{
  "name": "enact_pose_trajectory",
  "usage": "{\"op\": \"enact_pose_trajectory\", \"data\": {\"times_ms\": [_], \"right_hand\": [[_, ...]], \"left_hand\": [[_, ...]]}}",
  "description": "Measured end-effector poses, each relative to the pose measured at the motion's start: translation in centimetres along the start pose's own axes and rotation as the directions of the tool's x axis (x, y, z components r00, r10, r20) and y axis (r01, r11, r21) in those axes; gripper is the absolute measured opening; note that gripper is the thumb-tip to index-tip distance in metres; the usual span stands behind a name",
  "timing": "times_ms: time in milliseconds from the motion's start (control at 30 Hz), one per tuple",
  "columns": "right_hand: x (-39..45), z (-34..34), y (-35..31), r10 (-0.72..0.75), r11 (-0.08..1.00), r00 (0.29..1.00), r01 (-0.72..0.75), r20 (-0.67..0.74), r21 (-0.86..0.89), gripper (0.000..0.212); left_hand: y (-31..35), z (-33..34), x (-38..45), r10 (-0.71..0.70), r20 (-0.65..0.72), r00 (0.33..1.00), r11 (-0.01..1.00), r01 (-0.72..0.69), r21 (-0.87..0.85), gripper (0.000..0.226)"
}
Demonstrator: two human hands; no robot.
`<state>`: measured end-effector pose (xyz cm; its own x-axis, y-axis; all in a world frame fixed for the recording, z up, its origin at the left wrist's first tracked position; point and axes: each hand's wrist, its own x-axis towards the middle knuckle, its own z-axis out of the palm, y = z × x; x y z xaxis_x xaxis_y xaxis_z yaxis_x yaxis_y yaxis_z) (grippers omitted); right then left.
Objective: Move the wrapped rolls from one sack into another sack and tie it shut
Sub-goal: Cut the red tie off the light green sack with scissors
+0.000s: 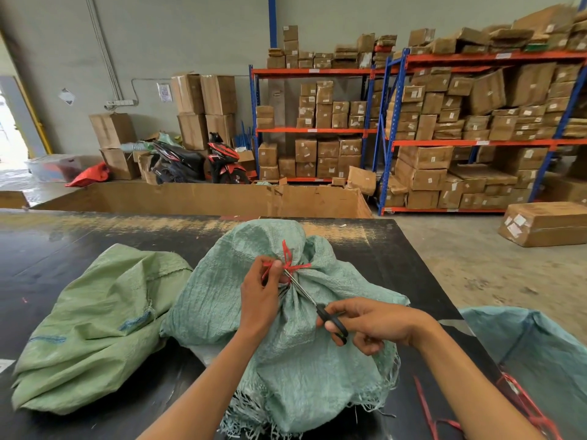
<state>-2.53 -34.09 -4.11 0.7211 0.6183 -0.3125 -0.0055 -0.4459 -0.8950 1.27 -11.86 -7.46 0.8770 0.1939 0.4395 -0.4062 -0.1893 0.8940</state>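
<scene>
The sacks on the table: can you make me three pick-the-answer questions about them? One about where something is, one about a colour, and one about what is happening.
1. Where does the light green sack lie?
A. left of the tied sack
B. on top of it
C. on the floor

2. What colour is the string round the tied sack's neck?
A. blue
B. red
C. white

3. What is the right hand doing?
A. resting flat on the table
B. holding scissors at the knot
C. lifting a box

Answers: 1 A, it lies beside the tied sack on the black table. 2 B, the knot is bright red. 3 B, its grip is on the scissors, blade tips at the string, while the left hand pinches the knot.
</scene>
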Motion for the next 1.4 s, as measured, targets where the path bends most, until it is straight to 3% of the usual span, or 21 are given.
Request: {"op": "enact_pose_trajectory", "data": {"times_ms": [367, 567, 767, 900, 1067, 1300, 1400], "right_hand": [[0.3, 0.1, -0.2, -0.039, 0.999, 0.999, 0.04, -0.031, 0.005, 0.024], [0.5, -0.1, 0.3, -0.08, 0.996, 0.997, 0.08, -0.008, 0.041, 0.03], [0.8, -0.1, 0.8, -0.132, 0.984, 0.99, 0.126, 0.046, 0.127, 0.031], [0.8, -0.2, 1.0, -0.119, 0.983, 0.992, 0.113, 0.034, 0.145, 0.027], [0.2, -0.7, 1.6, -0.035, 0.998, 0.997, 0.031, 0.065, 0.063, 0.036], [-1.8, -0.9, 2.8, -0.046, 0.999, 0.999, 0.045, 0.014, 0.03, 0.029], [-2.7, -0.2, 3.4, -0.058, 0.997, 0.998, 0.057, 0.025, 0.055, 0.031]], "left_hand": [[-0.5, -0.2, -0.5, 0.015, -0.096, 0.995, 0.999, -0.012, 0.034, 0.017], [-0.5, -0.1, -0.7, 0.011, -0.055, 0.998, 0.999, -0.009, 0.037, 0.018], [-0.5, 0.3, -0.5, 0.006, -0.096, 0.995, 0.999, -0.002, 0.048, 0.02], [-0.2, 0.4, -0.4, -0.001, -0.096, 0.995, 0.999, 0.005, 0.049, 0.021], [-0.2, 0.3, -0.1, 0.006, -0.092, 0.996, 0.997, 0.002, 0.078, 0.02], [1.2, -0.5, 1.2, 0.19, -0.049, 0.98, 0.971, -0.181, 0.155, 0.016], [2.6, -0.8, 2.1, 0.251, 0.115, 0.961, 0.948, -0.268, 0.17, 0.013]]}}
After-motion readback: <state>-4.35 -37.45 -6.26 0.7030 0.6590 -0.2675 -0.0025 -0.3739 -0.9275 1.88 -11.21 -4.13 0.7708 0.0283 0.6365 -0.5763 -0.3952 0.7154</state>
